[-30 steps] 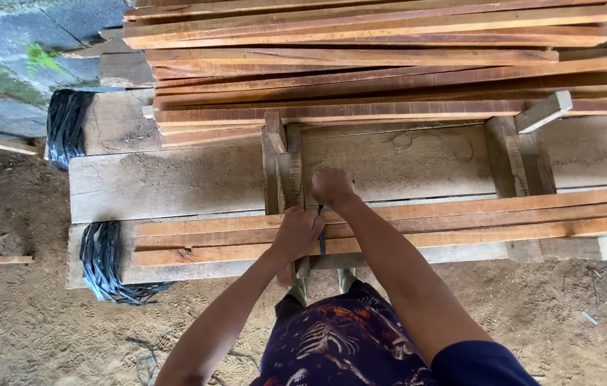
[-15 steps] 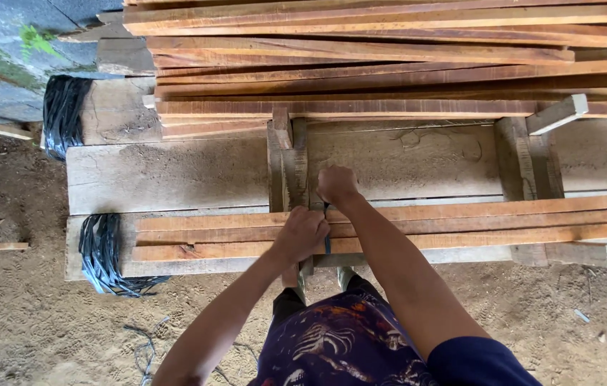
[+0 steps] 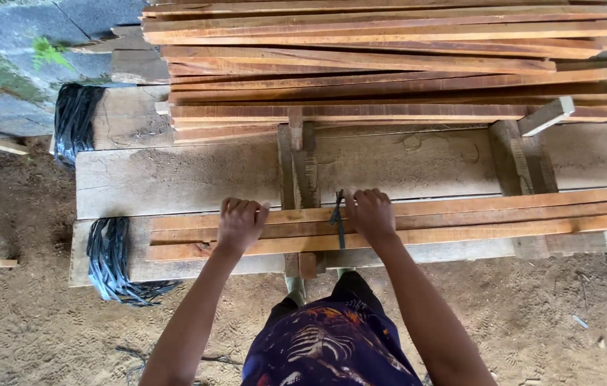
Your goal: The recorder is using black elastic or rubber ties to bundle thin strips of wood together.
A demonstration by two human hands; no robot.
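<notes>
A small bundle of thin reddish wooden slats lies across the near edge of a rough plank workbench. My left hand rests palm down on the left part of the bundle, fingers curled over the slats. My right hand presses on the bundle further right, beside a dark strap that runs over the slats. Whether the right hand's fingers grip that strap is unclear.
A large stack of long slats fills the far side of the bench. Black strap bundles hang at the bench's left end and further back. Upright wooden blocks divide the bench. Dirt floor lies below; a stone wall stands at upper left.
My left hand has slid left along the slat bundle, away from the right hand. The right hand has dropped slightly onto the slats beside the strap.
</notes>
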